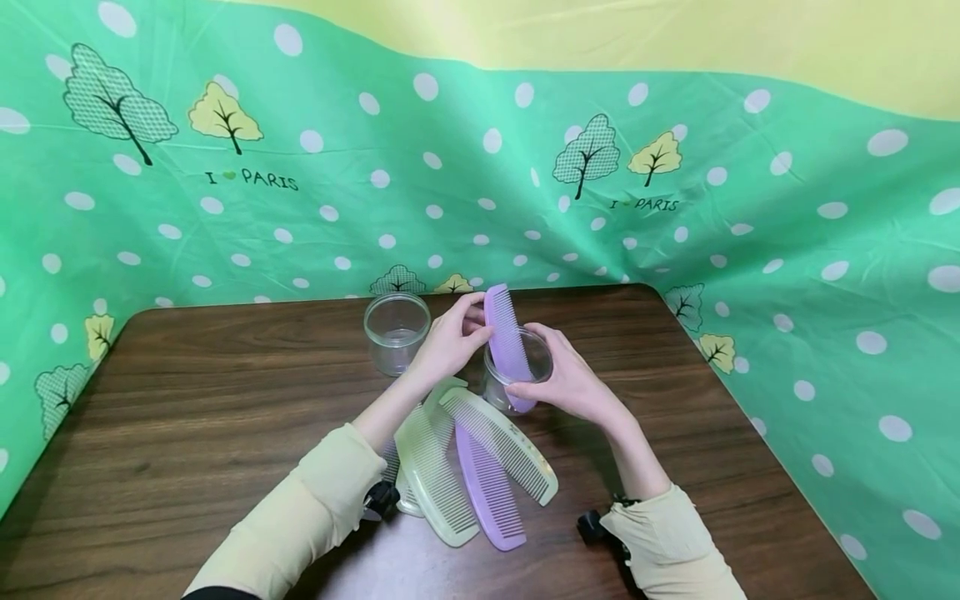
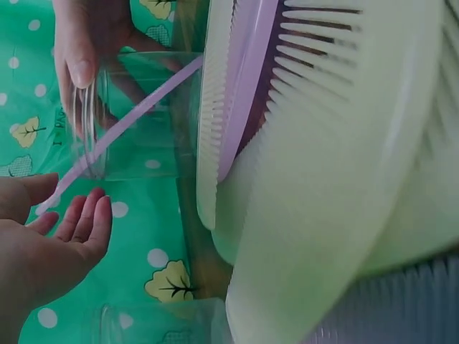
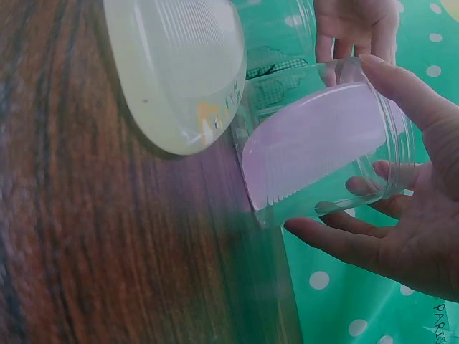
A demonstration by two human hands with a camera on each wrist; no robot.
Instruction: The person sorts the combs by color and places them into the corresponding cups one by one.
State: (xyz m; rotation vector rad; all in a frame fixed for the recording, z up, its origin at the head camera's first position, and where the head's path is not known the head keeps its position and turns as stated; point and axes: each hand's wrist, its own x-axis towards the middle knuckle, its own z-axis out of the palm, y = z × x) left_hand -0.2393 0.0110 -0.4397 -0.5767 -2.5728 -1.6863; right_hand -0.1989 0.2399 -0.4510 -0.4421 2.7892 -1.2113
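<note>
My left hand [image 1: 448, 340] pinches the upper end of a purple comb [image 1: 507, 337] between thumb and fingers. That comb leans at a slant inside a clear round jar [image 1: 497, 390], its lower end down near the jar's bottom in the right wrist view. Around the jar's rim and side, my right hand [image 1: 573, 382] holds it with thumb and fingers spread. In front of the jar lies a pile with light green combs [image 1: 437, 475] and another purple comb [image 1: 489, 492]. A greyish comb [image 2: 401, 308] shows at the pile's edge, partly hidden.
A second clear jar [image 1: 397, 337] stands left of the first, near the table's back edge. The dark wooden table [image 1: 225, 400] is enclosed by a green dotted cloth [image 1: 337, 192] at the back and sides.
</note>
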